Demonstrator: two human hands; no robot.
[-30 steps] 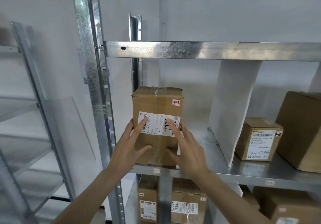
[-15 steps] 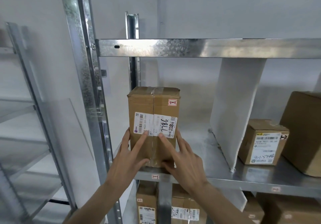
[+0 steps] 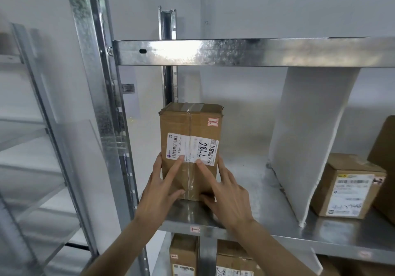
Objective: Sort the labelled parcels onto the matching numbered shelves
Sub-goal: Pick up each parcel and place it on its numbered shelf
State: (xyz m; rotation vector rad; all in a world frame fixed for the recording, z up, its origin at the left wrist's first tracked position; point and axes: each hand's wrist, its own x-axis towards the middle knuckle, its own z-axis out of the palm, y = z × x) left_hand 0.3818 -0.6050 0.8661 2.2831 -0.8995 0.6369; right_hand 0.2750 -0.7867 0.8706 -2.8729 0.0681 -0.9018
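The box stands on the shelf left of the white divider; left hand and right hand press it flat-fingered, grip wide. Placement looks nearly done.

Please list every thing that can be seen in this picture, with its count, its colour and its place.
Tall parcel: one, brown cardboard with white label, upright on the metal shelf, left part.
Small red tag: one, on the shelf's front edge.
White divider: one, standing on the shelf, right of the tall parcel.
Small parcel: one, brown, right of the divider.
Large box: one, brown, far right, partly cut off.
Lower parcels: at least two, brown, on the shelf below.
Left hand: flat fingers on the parcel's front.
Right hand: likewise.
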